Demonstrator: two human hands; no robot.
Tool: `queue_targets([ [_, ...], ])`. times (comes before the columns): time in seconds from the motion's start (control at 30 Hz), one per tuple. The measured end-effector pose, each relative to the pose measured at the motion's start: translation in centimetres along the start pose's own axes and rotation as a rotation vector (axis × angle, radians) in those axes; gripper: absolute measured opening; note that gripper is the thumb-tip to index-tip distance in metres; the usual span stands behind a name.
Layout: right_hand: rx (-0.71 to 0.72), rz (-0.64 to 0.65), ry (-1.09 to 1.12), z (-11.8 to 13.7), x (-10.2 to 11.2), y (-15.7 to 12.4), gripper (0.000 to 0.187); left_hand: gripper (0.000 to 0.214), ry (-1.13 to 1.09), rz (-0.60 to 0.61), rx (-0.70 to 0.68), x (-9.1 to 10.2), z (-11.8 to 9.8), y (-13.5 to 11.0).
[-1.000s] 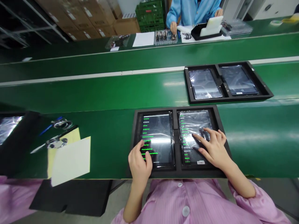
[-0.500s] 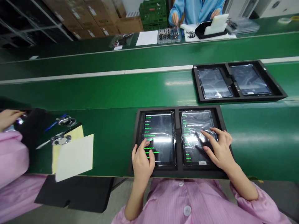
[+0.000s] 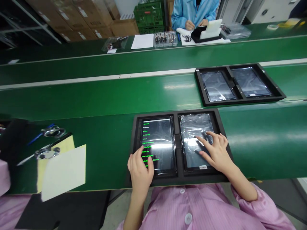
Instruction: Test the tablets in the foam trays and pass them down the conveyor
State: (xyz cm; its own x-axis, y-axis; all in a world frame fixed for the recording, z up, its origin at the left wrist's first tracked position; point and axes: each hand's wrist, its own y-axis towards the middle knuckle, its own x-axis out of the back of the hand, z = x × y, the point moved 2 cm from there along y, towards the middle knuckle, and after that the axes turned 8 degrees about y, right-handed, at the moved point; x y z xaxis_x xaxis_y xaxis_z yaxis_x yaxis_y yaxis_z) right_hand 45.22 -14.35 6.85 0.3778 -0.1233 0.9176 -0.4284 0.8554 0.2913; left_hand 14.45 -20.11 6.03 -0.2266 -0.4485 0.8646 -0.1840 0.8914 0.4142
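Observation:
Two tablets lie side by side in a black foam tray (image 3: pixel 177 143) at the front edge of the bench. The left tablet (image 3: pixel 160 134) shows a list of green text lines on a dark screen. Clear wrinkled film covers the right tablet (image 3: pixel 192 127), whose screen now looks blank and grey, with a small white label at its bottom. My left hand (image 3: pixel 140 167) rests over the lower left corner of the left tablet, fingers spread and holding nothing. Over the right tablet hovers or rests my right hand (image 3: pixel 216 151), fingers apart; contact with the film is hard to tell.
A second black tray (image 3: pixel 240 99) with two film-covered tablets sits farther back on the right. Papers (image 3: pixel 67 172), pens and metal-looking items (image 3: pixel 48 152) lie at left, beside a pink sleeve (image 3: pixel 3 179). Across the belt, a person in blue (image 3: pixel 179 16) works near a parts box (image 3: pixel 165 39).
The right tablet's screen has gone from a text list to blank grey. My left hand has slid slightly down off the list. The whole view has shifted a little.

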Motion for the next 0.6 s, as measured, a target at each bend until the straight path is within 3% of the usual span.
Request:
queue_targets([
  [0.37, -0.040, -0.060, 0.030, -0.10, 0.25, -0.12, 0.042, 0.049, 0.076, 0.044, 0.014, -0.42, 0.02, 0.10],
  [0.6, -0.005, -0.123, 0.035, 0.00, 0.37, 0.07, 0.040, 0.056, 0.127, 0.165, 0.044, -0.74, -0.22, 0.27],
])
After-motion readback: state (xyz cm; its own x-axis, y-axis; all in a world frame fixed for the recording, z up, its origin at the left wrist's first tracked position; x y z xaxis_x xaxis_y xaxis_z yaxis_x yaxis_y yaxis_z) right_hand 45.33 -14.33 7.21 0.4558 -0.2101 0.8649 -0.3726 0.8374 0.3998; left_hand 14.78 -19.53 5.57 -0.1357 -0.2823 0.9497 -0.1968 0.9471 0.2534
